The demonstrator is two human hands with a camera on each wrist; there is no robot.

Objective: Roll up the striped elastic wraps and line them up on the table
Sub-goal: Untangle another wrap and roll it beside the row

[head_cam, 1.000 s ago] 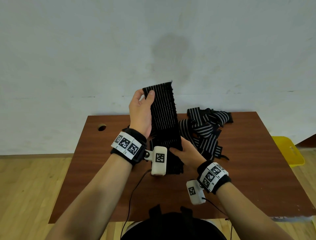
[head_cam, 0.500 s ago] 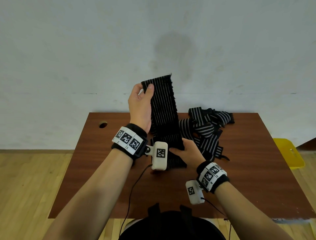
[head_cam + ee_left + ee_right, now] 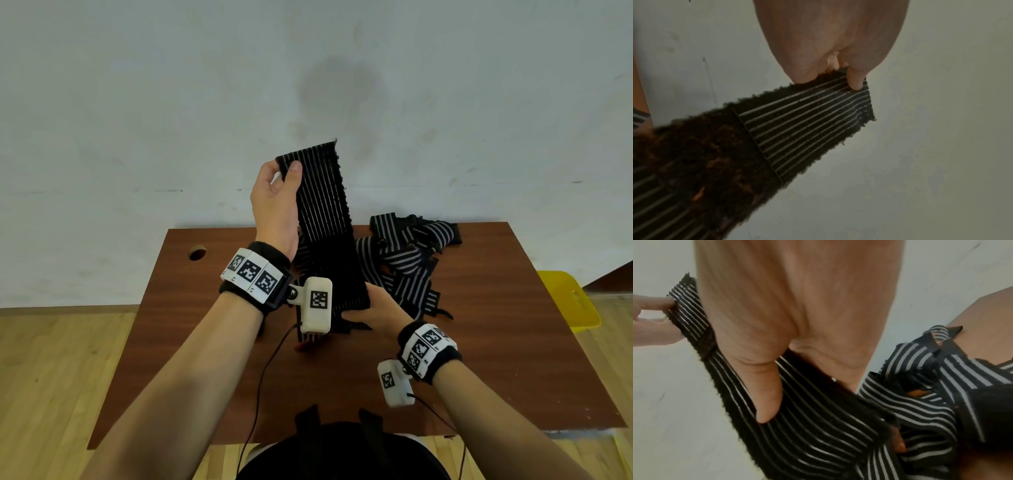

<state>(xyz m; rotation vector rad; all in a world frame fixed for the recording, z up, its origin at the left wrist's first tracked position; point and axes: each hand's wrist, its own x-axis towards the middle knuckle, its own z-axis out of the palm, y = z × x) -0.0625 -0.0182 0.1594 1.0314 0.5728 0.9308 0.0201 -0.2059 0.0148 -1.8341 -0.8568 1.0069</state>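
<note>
- While left hand (image 3: 274,202) pinches wrap (image 3: 325,219) top corner, right hand (image 3: 375,308) grips lower end;
- risk: corner pinch slips, wrap drops onto tangled pile (image 3: 407,253) on desk (image 3: 496,325)

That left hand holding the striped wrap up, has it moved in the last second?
Yes, slightly: the left hand has lifted the wrap higher against the wall stain.

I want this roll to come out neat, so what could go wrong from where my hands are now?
The left hand pinches only one top corner of the held wrap, so it may slip or start rolling skewed. The right hand holds the wrap's lower part right beside the tangled pile of wraps on the table; its loose tail might snag there and drag others along.
</note>
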